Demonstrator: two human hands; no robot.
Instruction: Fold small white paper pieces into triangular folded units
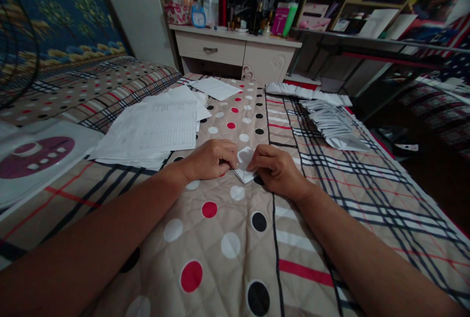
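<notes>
A small folded piece of white paper (245, 160) lies on the bedspread between my two hands. My left hand (213, 159) has its fingers curled and pinches the paper's left edge. My right hand (277, 166) is closed too, its thumb and fingertips at the right side of the same paper. To the left is a loose pile of printed and lined paper sheets (165, 126). Ahead and to the right lie several folded paper pieces (328, 119), packed in overlapping rows.
A few white sheets (216, 88) lie farther up the bed. At the left edge is a white plastic bag (81, 136) with a purple print. Beyond the bed stands a white dresser (209, 49) holding a blue clock (199, 16) and bottles; shelves (345, 1) rise at the right.
</notes>
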